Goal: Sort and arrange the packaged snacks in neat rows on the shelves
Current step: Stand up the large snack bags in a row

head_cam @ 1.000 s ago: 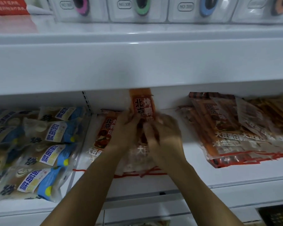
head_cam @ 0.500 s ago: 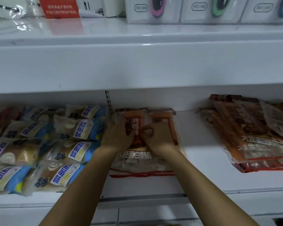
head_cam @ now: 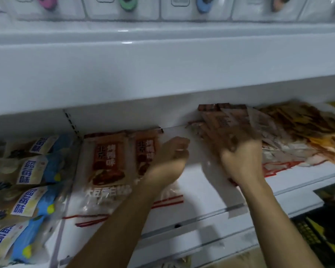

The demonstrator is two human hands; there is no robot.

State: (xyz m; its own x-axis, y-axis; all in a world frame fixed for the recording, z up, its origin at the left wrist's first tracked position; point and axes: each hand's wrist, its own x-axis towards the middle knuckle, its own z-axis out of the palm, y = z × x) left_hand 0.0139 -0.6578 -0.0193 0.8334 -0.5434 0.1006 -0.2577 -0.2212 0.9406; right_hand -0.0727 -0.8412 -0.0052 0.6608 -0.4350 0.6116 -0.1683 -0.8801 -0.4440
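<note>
Shelf (head_cam: 211, 182), snack restock. Step judged: fetching the next packet from the loose pile (head_cam: 278, 136) at 2 o'clock for the laid row (head_cam: 108, 163) at 9 o'clock. Right hand (head_cam: 240, 161) lies on the pile's near packet (head_cam: 220, 122), fingers blurred; grasp cannot be told. Left hand (head_cam: 170, 157), fingers loosely curled, holds nothing, just right of the row. Next move calls for lifting one packet and laying it squarely beside the row.

two orange-brown snack packets (head_cam: 108, 161) lie side by side; about five blue-and-white packets (head_cam: 33, 171) at left; two hands; the right pile's (head_cam: 278, 132) count is unclear.
</note>
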